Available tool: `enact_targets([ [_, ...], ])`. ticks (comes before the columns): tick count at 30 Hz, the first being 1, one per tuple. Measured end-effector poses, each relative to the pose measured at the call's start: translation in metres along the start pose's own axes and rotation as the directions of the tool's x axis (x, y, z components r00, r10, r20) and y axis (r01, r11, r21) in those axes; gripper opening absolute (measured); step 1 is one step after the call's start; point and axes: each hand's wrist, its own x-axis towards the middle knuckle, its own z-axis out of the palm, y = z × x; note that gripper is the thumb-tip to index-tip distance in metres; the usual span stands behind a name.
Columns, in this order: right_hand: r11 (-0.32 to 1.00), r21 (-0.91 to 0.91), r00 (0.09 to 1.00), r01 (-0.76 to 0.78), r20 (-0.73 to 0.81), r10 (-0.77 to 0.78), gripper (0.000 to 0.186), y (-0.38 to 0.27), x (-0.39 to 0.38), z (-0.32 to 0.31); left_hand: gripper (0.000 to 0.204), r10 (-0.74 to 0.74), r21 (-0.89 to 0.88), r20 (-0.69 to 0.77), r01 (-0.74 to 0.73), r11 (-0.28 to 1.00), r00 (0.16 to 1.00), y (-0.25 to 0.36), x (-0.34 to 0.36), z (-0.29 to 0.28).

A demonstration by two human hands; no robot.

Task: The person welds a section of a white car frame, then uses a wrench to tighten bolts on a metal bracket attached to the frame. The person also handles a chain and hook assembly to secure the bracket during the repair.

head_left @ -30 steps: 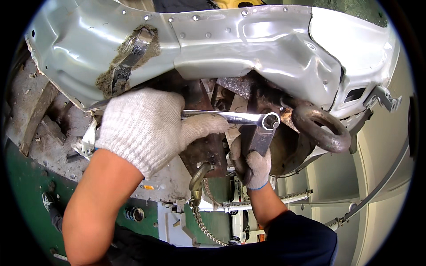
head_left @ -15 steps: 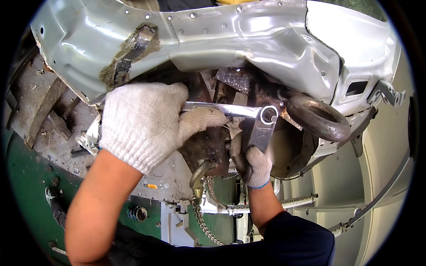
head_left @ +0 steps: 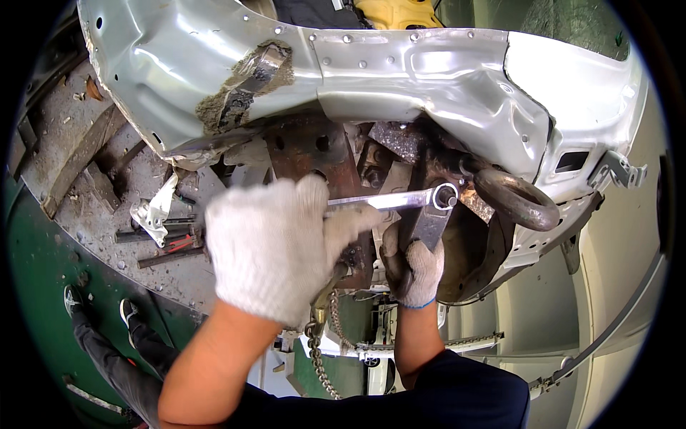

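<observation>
My left hand, in a white knitted glove, is closed round the handle of a shiny ring wrench. The wrench's ring end sits around a bolt at the top of a dark flat steel bar. Below that bolt, my gloved right hand grips the lower part of the bar, its thumb lying on the face. Beside the bolt, a thick steel pulling ring sticks out to the right. A rusty steel plate with holes stands behind my left hand.
A bent silver car body panel spans the far side. A hook and chain hang below my hands. Steel offcuts and a torn white scrap lie on the grey platform. Another person's legs show at lower left.
My left hand has swung toward me and to the right in the picture, and the wrench handle has tilted with it. The right hand keeps its grip; the view has shifted slightly.
</observation>
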Motion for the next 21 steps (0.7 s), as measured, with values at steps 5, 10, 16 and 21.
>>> enact_targets([
  [5,0.975,0.223,0.986,-0.025,-0.155,0.061,0.048,0.005,-0.005,0.005,0.037,-0.14,-0.341,0.159,0.188,0.921,0.977,0.034,-0.07,0.022],
  [10,0.92,0.389,0.985,-0.042,0.169,-0.027,0.048,0.011,-0.005,0.012,0.021,0.229,-0.907,0.324,0.233,0.35,0.918,0.085,-0.111,0.055],
  [16,0.939,0.34,0.992,-0.054,0.124,0.012,0.058,0.006,-0.003,0.015,0.03,0.231,-0.859,0.412,0.291,0.421,0.882,0.057,-0.111,0.037],
  [21,0.949,0.314,0.924,0.006,-0.365,0.115,0.069,0.008,-0.01,0.022,0.028,0.15,-0.72,0.59,0.433,0.542,0.793,0.02,-0.092,0.032],
])
